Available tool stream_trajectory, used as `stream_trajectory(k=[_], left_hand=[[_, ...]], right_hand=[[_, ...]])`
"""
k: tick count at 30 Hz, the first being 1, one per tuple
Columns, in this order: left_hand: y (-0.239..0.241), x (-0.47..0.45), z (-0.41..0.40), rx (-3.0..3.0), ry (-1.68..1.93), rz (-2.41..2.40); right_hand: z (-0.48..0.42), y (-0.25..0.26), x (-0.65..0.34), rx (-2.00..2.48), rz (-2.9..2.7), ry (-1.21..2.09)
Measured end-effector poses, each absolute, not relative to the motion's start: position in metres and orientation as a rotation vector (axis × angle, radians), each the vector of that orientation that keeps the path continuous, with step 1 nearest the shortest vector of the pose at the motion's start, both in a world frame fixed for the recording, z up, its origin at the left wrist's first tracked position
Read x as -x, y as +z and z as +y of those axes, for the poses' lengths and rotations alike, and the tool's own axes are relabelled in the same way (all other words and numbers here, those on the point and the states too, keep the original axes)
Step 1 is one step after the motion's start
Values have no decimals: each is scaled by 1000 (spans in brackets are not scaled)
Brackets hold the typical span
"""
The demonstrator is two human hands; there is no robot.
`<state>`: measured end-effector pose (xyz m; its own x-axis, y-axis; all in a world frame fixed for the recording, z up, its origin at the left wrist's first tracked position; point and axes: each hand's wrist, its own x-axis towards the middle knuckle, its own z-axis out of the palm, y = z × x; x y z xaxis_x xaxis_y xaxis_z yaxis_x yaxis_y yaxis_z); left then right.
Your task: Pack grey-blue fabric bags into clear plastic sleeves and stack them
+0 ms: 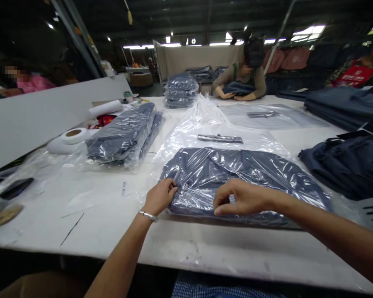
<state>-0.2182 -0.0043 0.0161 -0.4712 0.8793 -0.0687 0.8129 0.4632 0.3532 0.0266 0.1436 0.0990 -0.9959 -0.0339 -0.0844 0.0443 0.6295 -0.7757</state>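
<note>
A folded dark blue fabric item lies flat in front of me inside a clear plastic bag. The far end of the bag spreads loosely away over the table. My left hand has its fingers curled on the plastic at the near left edge. Above the front of the wrapped item is my right hand, its thumb and fingers bent together in a pinch; whether anything is between them is hidden. On the plastic beyond the item rests a dark strip in a shiny wrapper.
Wrapped dark items form a stack at left, near a white roll. Another wrapped pile stands farther back. Dark fabric items lie at right. Across the table, a co-worker leans over dark cloth.
</note>
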Motion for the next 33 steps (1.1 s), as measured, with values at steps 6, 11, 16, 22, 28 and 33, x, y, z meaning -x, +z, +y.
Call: stream_trajectory(k=[6,11,16,22,28,33], left_hand=[[14,214,-8,-1451,443,2491],[19,211,-8,-1437,474,2472],[19,210,-10,-1419,455,2488],[17,210,-10,-1408,467,2485],[14,212,-9,-1399,514,2480],[12,213,-9,-1400,536,2478]], right_hand=[[170,68,77,166,2803,-830],[178,53,119,185,2778,-391],[169,59,127,207,2797,-53],[166,58,136,127,2848,196],[210,30,136,134,2911,-35],[241,37,114,-438,3081,-54]])
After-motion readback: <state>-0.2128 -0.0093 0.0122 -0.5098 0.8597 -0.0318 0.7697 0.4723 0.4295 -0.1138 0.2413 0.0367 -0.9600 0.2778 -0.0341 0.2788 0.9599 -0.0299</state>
